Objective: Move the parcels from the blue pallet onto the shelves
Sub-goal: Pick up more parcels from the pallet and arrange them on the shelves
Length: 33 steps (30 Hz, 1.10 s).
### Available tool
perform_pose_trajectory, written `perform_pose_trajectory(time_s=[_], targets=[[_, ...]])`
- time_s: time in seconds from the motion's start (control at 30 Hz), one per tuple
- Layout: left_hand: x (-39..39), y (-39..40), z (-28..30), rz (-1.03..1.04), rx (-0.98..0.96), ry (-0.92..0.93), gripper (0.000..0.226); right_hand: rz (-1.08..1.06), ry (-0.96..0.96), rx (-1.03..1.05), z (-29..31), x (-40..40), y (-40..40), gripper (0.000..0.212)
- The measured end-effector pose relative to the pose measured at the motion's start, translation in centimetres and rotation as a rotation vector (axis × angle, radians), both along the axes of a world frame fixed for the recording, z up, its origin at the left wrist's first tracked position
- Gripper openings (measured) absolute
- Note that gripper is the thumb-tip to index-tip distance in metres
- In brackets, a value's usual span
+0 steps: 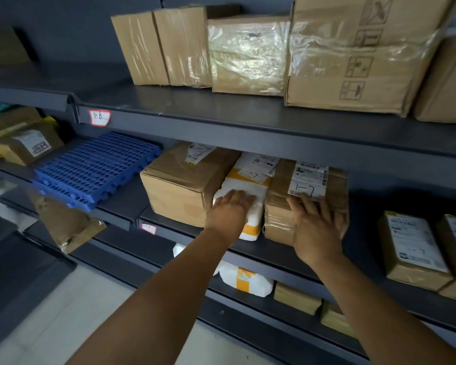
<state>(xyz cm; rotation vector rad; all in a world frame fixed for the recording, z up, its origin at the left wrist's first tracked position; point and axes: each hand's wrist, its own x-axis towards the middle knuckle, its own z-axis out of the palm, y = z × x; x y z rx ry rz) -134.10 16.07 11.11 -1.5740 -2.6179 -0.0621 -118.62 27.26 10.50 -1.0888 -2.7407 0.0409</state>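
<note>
Both hands lie flat with fingers spread, the left hand pressing the soft white-and-orange mailer bag and the right hand the tape-wrapped brown cardboard parcel, apparently seating them snugly side by side on the dark metal shelf.

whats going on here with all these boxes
A person is settling parcels on the middle shelf. The left hand lies flat on a white and yellow bag, wedged between a large brown box and a taped brown parcel. The right hand presses against that parcel's front. A blue pallet rests on the shelf farther left.
</note>
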Motion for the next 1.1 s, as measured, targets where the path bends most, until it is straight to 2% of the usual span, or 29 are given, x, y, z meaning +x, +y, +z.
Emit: perform_pose_trajectory(time_s=[0.23,0.47,0.57,0.67,0.8,0.9,1.0,1.1], targets=[[-1.6,-1.2,-0.2,0.026,0.031,0.004,0.067,0.044,0.049,-0.007,0.1,-2.2,-1.4,0.077],[-2.8,-1.9,0.3,-0.028,0.029,-0.023,0.058,0.032,0.027,-0.011,0.2,-2.9,-2.0,0.081],[-2.7,-2.7,0.7,0.020,0.009,-0.005,0.056,0.028,0.002,-0.022,0.3,-2.8,-2.1,0.085],[-2.6,-4.4,1.0,0.200,0.080,0.047,0.074,0.023,0.005,-0.026,0.2,-2.7,-2.5,0.083],[-4.5,-6.3,0.7,0.341,0.015,0.070,0.093,0.008,0.004,-0.077,0.3,-3.1,-3.4,0.081],[-6.0,-6.9,0.5,0.326,0.026,-0.058,0.083,-0.004,0.001,-0.103,0.5,-3.6,-3.6,0.084],[-7.0,-7.1,0.1,0.263,0.076,-0.053,0.075,-0.011,0.002,-0.097,0.4,-3.8,-3.5,0.084],[-7.7,-6.8,0.2,0.240,0.060,-0.065,0.080,-0.015,0.000,-0.061,0.0,-3.8,-3.6,0.084]])
